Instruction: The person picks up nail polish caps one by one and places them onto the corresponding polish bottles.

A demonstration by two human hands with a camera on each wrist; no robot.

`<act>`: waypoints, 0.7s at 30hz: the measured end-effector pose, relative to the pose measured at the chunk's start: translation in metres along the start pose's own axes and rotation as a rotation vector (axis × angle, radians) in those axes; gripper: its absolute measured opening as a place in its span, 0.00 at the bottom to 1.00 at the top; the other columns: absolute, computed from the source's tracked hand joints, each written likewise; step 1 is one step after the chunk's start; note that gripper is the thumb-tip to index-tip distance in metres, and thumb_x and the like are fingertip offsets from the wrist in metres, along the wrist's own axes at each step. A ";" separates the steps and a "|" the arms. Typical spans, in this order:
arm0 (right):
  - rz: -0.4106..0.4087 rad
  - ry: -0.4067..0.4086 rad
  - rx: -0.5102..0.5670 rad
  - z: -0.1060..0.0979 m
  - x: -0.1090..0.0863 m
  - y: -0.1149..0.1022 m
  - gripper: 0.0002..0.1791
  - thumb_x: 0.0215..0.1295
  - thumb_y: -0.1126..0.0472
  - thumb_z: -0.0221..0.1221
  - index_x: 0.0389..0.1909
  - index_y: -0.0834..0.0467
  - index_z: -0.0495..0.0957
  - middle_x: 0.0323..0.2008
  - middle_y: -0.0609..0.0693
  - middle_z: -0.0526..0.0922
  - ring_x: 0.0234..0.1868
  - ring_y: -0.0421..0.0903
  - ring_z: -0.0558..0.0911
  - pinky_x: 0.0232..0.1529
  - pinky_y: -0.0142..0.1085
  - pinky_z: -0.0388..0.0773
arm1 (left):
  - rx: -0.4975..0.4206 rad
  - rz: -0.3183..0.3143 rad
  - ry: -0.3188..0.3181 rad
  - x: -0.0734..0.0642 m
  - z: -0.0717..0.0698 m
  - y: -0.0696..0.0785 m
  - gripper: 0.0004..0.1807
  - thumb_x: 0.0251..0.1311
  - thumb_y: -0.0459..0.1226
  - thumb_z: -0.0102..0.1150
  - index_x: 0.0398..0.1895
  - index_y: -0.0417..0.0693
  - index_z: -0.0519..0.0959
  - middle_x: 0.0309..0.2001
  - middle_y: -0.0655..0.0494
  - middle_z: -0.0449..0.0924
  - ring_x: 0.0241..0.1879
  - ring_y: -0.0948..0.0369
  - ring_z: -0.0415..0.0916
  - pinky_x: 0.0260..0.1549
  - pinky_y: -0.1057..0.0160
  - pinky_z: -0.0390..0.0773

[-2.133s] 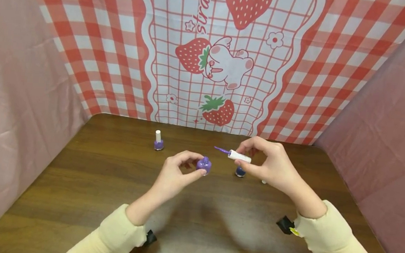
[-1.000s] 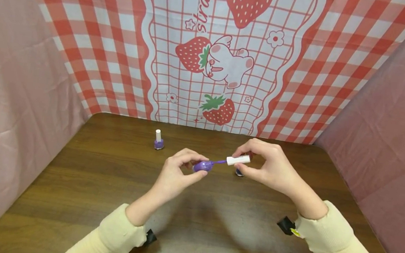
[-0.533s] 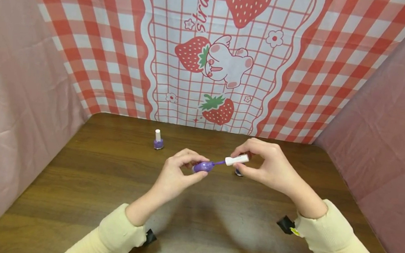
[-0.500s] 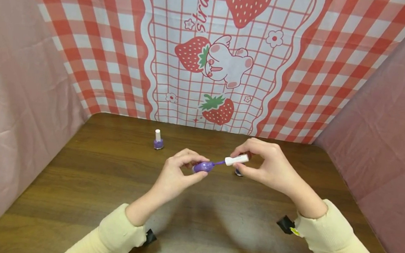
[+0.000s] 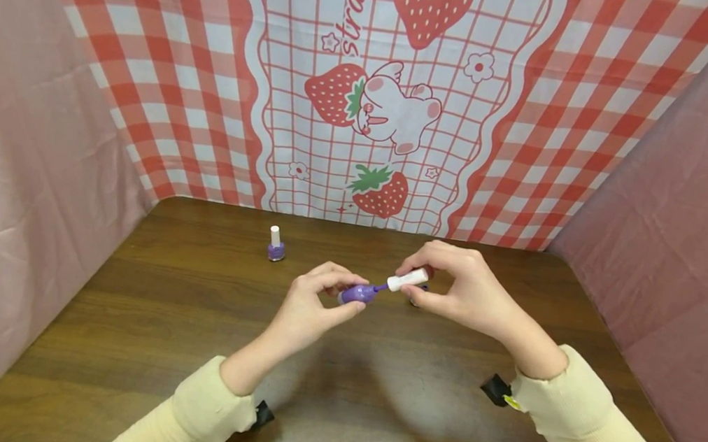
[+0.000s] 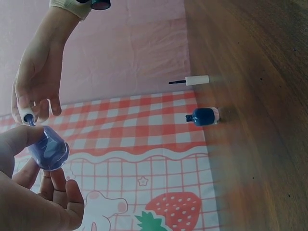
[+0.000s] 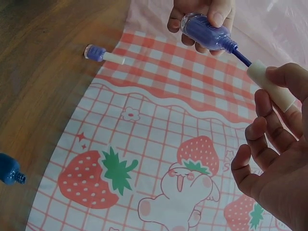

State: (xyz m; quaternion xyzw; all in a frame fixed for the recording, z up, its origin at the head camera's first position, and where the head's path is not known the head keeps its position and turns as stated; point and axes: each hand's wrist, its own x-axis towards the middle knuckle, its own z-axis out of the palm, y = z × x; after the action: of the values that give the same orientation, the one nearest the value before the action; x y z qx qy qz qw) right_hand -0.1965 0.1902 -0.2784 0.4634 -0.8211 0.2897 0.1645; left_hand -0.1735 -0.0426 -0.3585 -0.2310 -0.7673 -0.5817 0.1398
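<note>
My left hand (image 5: 309, 305) holds a small purple nail polish bottle (image 5: 358, 294) between thumb and fingers, tilted so its neck points right. The right hand (image 5: 471, 291) pinches the white cap (image 5: 408, 280) of a nail polish brush. In the right wrist view the purple-coated brush stem (image 7: 242, 58) runs into the bottle's neck, and a length of stem shows between neck and cap. The brush tip is hidden inside the bottle. Both hands are raised over the wooden table (image 5: 338, 402).
A capped purple nail polish bottle (image 5: 275, 251) stands at the back left. An uncapped dark blue bottle (image 6: 204, 116) stands behind my right hand, with its white-capped brush (image 6: 197, 80) beside it. A checked strawberry cloth (image 5: 370, 180) hangs at the back, pink cloth (image 5: 669, 227) at the sides.
The brush was outside the bottle at first, then its tip entered the neck as the bottle tipped right. Since then my right hand has moved left, bringing the cap closer to the neck.
</note>
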 end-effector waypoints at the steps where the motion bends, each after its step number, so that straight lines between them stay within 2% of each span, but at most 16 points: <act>1: -0.003 -0.001 0.002 0.000 0.000 0.000 0.14 0.48 0.63 0.71 0.36 0.49 0.80 0.35 0.37 0.81 0.32 0.33 0.75 0.31 0.25 0.70 | 0.001 0.004 -0.002 0.000 0.000 0.000 0.13 0.47 0.32 0.71 0.38 0.49 0.85 0.38 0.59 0.82 0.36 0.63 0.74 0.37 0.64 0.74; 11: -0.010 -0.020 0.006 0.004 0.001 0.001 0.15 0.48 0.63 0.71 0.37 0.49 0.80 0.35 0.37 0.81 0.28 0.33 0.70 0.24 0.25 0.67 | 0.001 0.019 -0.014 0.001 0.002 -0.001 0.12 0.48 0.34 0.71 0.39 0.49 0.85 0.38 0.58 0.82 0.36 0.63 0.74 0.37 0.61 0.76; 21: 0.007 -0.021 0.029 0.007 0.002 -0.001 0.15 0.48 0.64 0.71 0.38 0.52 0.79 0.35 0.41 0.81 0.29 0.38 0.74 0.28 0.28 0.72 | 0.020 0.017 -0.028 0.002 0.004 0.000 0.13 0.49 0.35 0.70 0.40 0.49 0.84 0.38 0.59 0.83 0.34 0.63 0.74 0.36 0.62 0.76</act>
State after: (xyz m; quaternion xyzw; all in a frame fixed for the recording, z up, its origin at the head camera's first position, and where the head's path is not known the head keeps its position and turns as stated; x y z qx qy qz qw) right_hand -0.1970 0.1837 -0.2826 0.4657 -0.8202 0.2974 0.1481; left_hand -0.1749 -0.0388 -0.3592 -0.2441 -0.7729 -0.5697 0.1361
